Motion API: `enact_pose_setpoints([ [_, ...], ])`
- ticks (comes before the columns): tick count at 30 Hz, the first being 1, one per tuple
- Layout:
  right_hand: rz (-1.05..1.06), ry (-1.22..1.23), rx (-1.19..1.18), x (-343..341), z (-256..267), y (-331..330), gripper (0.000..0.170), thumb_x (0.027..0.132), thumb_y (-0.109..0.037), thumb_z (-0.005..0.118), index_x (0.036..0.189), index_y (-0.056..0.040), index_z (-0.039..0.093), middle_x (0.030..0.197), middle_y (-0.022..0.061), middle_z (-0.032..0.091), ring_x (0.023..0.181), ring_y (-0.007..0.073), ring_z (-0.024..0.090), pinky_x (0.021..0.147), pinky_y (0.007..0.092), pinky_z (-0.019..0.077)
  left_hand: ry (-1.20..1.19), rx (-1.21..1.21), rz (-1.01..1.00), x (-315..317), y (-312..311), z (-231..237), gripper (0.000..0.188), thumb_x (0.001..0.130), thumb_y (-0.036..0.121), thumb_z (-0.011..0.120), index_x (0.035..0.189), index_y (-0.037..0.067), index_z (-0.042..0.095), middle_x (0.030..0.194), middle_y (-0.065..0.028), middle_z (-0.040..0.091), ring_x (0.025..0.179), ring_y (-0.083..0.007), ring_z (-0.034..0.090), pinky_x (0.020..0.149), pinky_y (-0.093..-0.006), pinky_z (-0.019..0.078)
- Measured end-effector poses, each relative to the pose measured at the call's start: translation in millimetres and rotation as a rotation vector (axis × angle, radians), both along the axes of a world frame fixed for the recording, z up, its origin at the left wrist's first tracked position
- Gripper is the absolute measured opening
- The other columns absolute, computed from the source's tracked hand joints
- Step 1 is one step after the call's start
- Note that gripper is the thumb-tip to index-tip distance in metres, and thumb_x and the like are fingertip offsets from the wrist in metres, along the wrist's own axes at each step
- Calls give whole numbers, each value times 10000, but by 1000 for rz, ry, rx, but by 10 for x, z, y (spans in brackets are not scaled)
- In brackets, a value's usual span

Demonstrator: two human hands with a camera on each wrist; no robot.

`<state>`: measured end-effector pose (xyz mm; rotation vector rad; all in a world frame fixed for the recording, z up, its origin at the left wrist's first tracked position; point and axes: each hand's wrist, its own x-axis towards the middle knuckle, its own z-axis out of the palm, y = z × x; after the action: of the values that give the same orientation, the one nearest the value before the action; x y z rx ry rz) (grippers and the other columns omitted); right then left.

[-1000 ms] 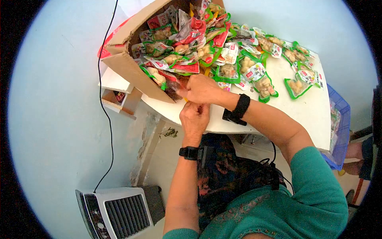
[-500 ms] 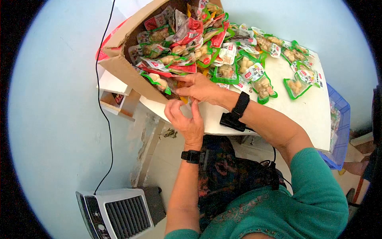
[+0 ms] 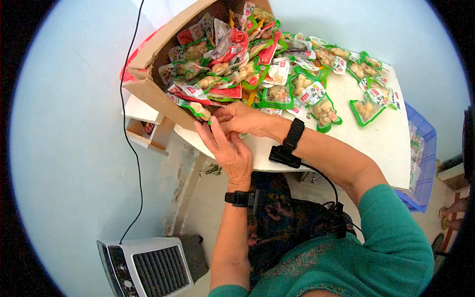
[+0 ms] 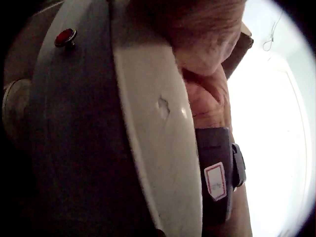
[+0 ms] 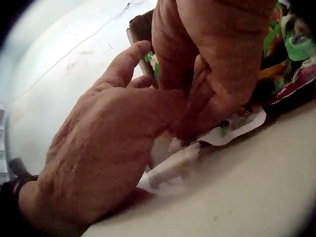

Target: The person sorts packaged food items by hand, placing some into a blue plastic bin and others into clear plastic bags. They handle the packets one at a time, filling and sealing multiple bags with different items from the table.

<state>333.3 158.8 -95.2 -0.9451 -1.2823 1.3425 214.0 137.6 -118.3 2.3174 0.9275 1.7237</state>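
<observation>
Beside the lower edge of the cardboard box (image 3: 166, 101), my left hand (image 3: 228, 157) has its fingers extended toward a packet (image 3: 199, 110) with a green border. My right hand (image 3: 250, 120) reaches into the box's mouth from the right, close to the left thumb. Seen from the right wrist, the right hand (image 5: 217, 44) points its bent fingers down over a crumpled white wrapper (image 5: 237, 129), with the tips hidden, so its grip is unclear. The left hand (image 5: 103, 133) lies against it there. Only part of the left hand (image 4: 207, 39) shows beside the table edge (image 4: 158, 128) in the left wrist view.
Many clear, green and red packets (image 3: 242, 54) fill the box and spill over the white table (image 3: 366, 143). A blue basket (image 3: 420, 173) with packets stands at the right. Below left are a small open drawer (image 3: 148, 133) and an air cooler (image 3: 158, 267). A black cable (image 3: 123, 99) hangs at left.
My left hand has uncurled its fingers and shifted up and left to the box edge. My right hand has lowered slightly. The box has tilted or shifted a little to the left in view.
</observation>
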Motion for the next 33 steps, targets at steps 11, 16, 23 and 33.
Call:
enact_pose_setpoints([
  [11,-115,326,-161,0,137,-51,315,871,-289,573,1066,-56,656,934,82,680,775,161,641,658,289,524,27,-54,-6,6,3,11,573,834,-84,432,1390,55,453,1519,-298,213,1392,-455,267,1125,-472,272],
  [16,-247,123,-148,-39,272,-78,443,820,-447,604,857,-15,696,764,110,679,645,201,645,575,327,522,60,-58,-1,-2,-5,-19,572,795,-111,431,1347,25,495,1494,-267,305,1382,-424,314,1129,-453,275],
  [23,-633,-911,81,13,505,-211,637,757,-561,660,681,72,672,658,257,630,642,395,657,619,442,543,173,16,-21,-38,54,-109,512,747,-155,462,1218,0,594,1404,-232,452,1322,-444,388,1094,-486,335],
  [33,-833,-982,521,21,400,-222,739,685,-291,794,1292,-45,451,1123,211,545,1005,386,584,780,462,531,170,32,-79,-13,67,-68,471,746,-160,459,1159,-5,624,1343,-189,529,1289,-448,428,1064,-486,375],
])
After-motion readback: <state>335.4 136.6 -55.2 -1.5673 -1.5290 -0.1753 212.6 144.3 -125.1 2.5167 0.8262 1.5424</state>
